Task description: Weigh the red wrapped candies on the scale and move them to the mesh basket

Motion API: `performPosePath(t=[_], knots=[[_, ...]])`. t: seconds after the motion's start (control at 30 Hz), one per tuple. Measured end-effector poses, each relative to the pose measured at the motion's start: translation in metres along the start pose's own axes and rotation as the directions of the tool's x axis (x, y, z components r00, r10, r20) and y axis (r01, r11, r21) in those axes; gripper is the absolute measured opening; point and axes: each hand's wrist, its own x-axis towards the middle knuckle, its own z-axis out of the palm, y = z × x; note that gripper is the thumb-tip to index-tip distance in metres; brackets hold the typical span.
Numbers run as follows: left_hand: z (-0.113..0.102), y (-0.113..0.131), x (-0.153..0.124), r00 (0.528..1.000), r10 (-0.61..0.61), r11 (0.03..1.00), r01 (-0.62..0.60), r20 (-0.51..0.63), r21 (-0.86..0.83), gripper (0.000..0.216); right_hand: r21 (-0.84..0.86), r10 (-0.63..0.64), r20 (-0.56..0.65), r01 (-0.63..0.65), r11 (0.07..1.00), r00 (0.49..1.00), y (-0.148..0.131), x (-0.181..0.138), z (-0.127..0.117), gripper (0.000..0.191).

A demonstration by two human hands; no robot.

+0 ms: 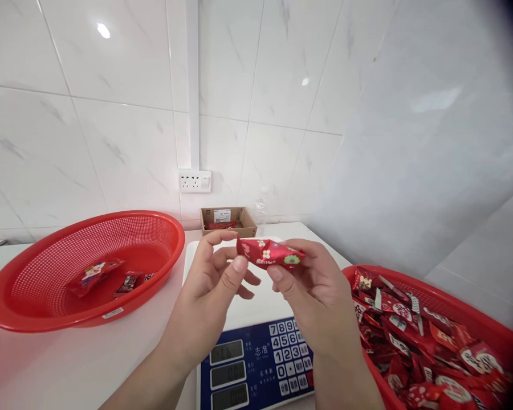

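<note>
Both of my hands hold one red wrapped candy (pixel 270 253) by its ends, above the white pan of a digital scale (pixel 222 319). My left hand (pixel 214 290) pinches the candy's left end between thumb and fingers. My right hand (pixel 312 285) pinches its right end. The wrapper carries small flower prints. To the right stands a red basket (pixel 474 322) full of several similar red candies (pixel 410 336). At the left a round red mesh basket (pixel 34 285) holds two or three wrapped candies (pixel 94 273).
The scale's blue panel with keypad (pixel 288 356) and three displays faces me. A small open cardboard box (pixel 227 221) sits against the tiled wall, below a white wall socket (pixel 195 181). A clear plastic bottle (pixel 260 213) stands beside the box. The table is white.
</note>
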Motion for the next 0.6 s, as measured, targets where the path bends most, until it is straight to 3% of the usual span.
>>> performPosePath(t=[0.1, 0.17, 0.23, 0.43, 0.5, 0.6], knots=[[0.0017, 0.0035, -0.0021, 0.996, -0.083, 0.994, 0.085, 0.035, -0.067, 0.053, -0.108, -0.224, -0.026, 0.22, 0.969, 0.974, 0.0046, -0.0019, 0.0022, 0.033], [0.0019, 0.0056, -0.0032, 0.992, -0.103, 0.993, 0.107, 0.07, -0.056, 0.053, -0.191, -0.35, -0.028, 0.339, 0.921, 0.936, 0.0065, -0.0019, 0.0029, 0.039], [0.0013, 0.0063, -0.0037, 0.993, -0.081, 0.995, 0.085, 0.09, -0.044, 0.046, -0.227, -0.388, 0.021, 0.383, 0.896, 0.921, 0.0068, -0.0015, 0.0032, 0.042], [-0.0015, 0.0016, -0.0031, 0.994, 0.076, 0.996, -0.073, 0.074, -0.042, 0.023, -0.109, -0.292, 0.15, 0.309, 0.945, 0.945, 0.001, -0.004, 0.0016, 0.044], [-0.0024, 0.0003, -0.0028, 0.993, 0.11, 0.993, -0.108, 0.044, -0.046, 0.02, -0.032, -0.23, 0.128, 0.236, 0.971, 0.965, -0.0003, -0.0053, 0.0007, 0.04], [-0.0027, 0.0, -0.0025, 0.993, 0.121, 0.992, -0.121, 0.009, -0.045, 0.018, 0.1, -0.13, -0.005, 0.13, 0.986, 0.991, 0.0005, -0.0047, -0.0008, 0.027]])
